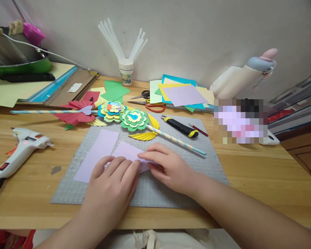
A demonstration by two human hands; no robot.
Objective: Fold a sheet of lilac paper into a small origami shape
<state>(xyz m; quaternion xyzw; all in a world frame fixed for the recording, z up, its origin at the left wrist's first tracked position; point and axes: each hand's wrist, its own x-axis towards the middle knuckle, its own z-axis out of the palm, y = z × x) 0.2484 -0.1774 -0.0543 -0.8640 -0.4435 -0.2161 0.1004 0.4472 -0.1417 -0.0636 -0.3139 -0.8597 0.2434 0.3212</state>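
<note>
A piece of lilac paper lies on the grey cutting mat, partly covered by both hands. My left hand presses on its near left part, fingers bent over the paper. My right hand pinches its right edge between thumb and fingers. A second lilac strip rests flat to the left, its far edge slightly ragged. Beyond the hands, paper flowers in green and in blue and yellow sit along striped sticks, with a folded yellow leaf attached.
A glue gun stands at left. A utility knife and a pencil lie on the mat's far right. Behind are scissors, coloured paper sheets, a cup of white sticks and a bottle.
</note>
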